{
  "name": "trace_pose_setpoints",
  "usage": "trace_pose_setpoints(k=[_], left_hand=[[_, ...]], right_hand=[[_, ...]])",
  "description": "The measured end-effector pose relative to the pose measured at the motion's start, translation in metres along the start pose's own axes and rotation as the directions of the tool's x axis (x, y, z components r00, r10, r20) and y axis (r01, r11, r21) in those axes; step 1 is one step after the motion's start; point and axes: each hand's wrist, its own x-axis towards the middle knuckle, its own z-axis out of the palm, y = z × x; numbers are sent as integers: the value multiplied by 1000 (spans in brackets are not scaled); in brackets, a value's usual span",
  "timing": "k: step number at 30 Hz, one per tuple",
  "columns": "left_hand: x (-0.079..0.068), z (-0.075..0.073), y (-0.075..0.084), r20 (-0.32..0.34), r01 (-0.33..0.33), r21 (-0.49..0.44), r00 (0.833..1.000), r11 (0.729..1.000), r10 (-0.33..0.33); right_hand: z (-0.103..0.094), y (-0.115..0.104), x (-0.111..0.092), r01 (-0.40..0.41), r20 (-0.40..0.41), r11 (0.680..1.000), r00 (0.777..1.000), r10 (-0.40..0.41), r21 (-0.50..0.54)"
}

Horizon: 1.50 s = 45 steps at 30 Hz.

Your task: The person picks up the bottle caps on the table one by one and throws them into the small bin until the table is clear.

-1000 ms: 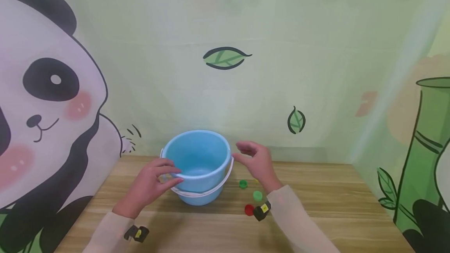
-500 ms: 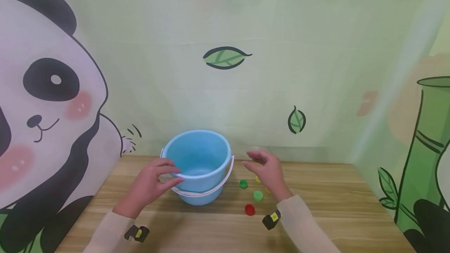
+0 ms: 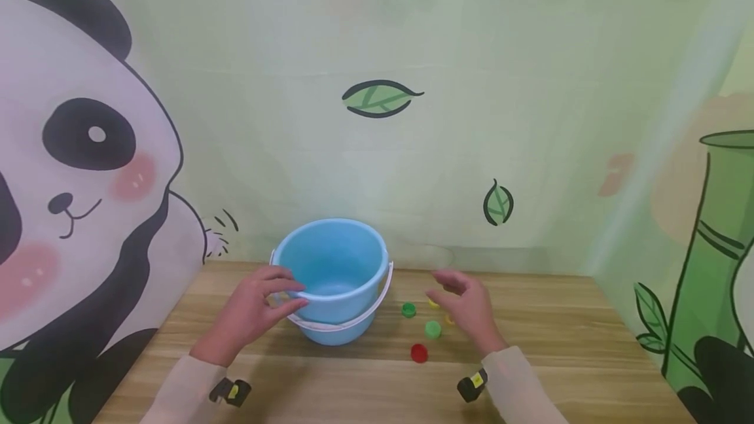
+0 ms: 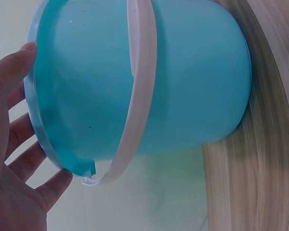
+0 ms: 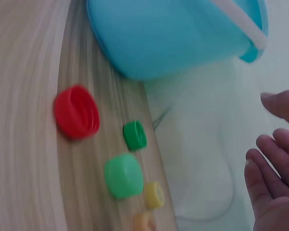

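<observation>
My left hand (image 3: 244, 313) pinches the near-left rim of a light blue bucket (image 3: 347, 309), thumb outside and fingers over the edge. The bucket stands upright, its white handle (image 4: 137, 106) hanging down across the front. Apart from the bucket, to its right, my right hand (image 3: 468, 309) hovers with relaxed fingers and nothing in them. Below it on the table lie a red bottle cap (image 5: 77, 111), a dark green cap (image 5: 135, 135), a light green cap (image 5: 123, 175), a yellow cap (image 5: 154, 195) and an orange cap (image 5: 144, 222). In the head view this hand partly covers the yellow and orange caps.
The wooden table (image 3: 353, 385) ends at a pale green cloth backdrop (image 3: 442, 169) close behind the bucket. Panda, leaf and bamboo pictures are printed on the cloth, which also rises at both sides.
My right hand has moved away from the bucket's right rim, rightward and down over the caps. The left hand and the bucket have kept their places.
</observation>
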Motion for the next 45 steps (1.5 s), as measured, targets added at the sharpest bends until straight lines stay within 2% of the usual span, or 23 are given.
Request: trace_pose_setpoints(k=[4,12,22,29,38,45], left_hand=[[0,1,0,-1,4,-2,1000,1000,-4],[0,1,-1,-4,2,5,1000,1000,-2],[-1,2,-2,-7,-6,3,1000,1000,6],[0,2,-3,-4,2,0,1000,1000,-2],[0,2,-3,-7,-12,-1,1000,1000,12],[0,2,-2,-12,-14,6,1000,1000,14]], right_hand=[[-6,12,-2,-31,12,999,999,31,16],[-15,32,-8,-116,54,993,992,117,-27],[-24,54,-10,-155,55,986,986,158,-56],[-29,69,-8,-134,46,983,989,140,-124],[-32,74,-7,-137,49,971,988,149,-194],[-30,71,-10,-151,91,966,981,173,-208]])
